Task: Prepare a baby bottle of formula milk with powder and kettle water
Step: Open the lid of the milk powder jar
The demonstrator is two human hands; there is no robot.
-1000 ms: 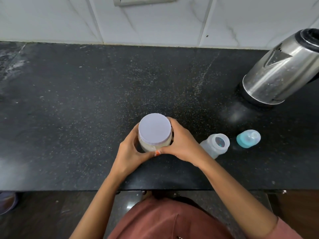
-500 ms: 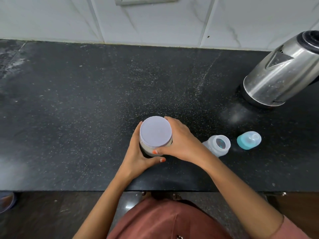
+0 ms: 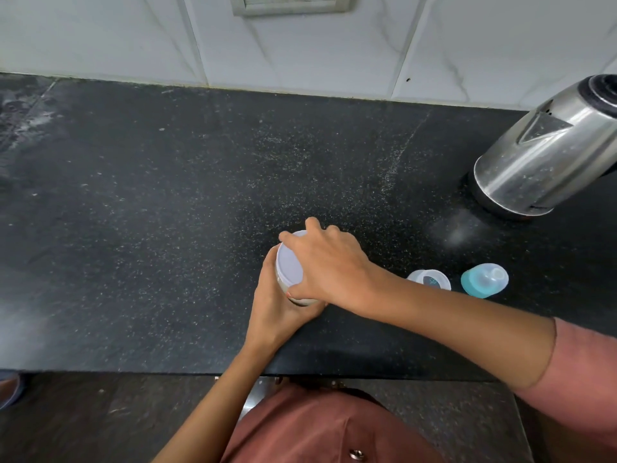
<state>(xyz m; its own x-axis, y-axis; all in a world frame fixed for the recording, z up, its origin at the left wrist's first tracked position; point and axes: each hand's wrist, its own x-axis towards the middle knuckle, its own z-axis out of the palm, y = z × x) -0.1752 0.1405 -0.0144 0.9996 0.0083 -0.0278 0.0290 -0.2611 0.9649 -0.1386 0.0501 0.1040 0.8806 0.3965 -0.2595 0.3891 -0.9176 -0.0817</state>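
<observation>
A clear powder jar with a pale lilac lid [image 3: 287, 266] stands on the black counter [image 3: 167, 212] near its front edge. My left hand [image 3: 277, 304] grips the jar's body from the left and front. My right hand [image 3: 329, 262] lies over the lid, fingers curled round its rim. To the right stands the open baby bottle [image 3: 430, 279], partly hidden behind my right forearm. Its teal cap with teat [image 3: 484, 280] stands beside it. A steel kettle [image 3: 547, 155] sits on its base at the far right.
A white tiled wall with a switch plate [image 3: 290, 5] backs the counter. The counter's front edge runs just below my hands. White smears mark the counter's far left end [image 3: 20, 118].
My right hand has moved from the jar's right side up over the lid and now grips its rim. The left hand keeps hold of the jar body.
</observation>
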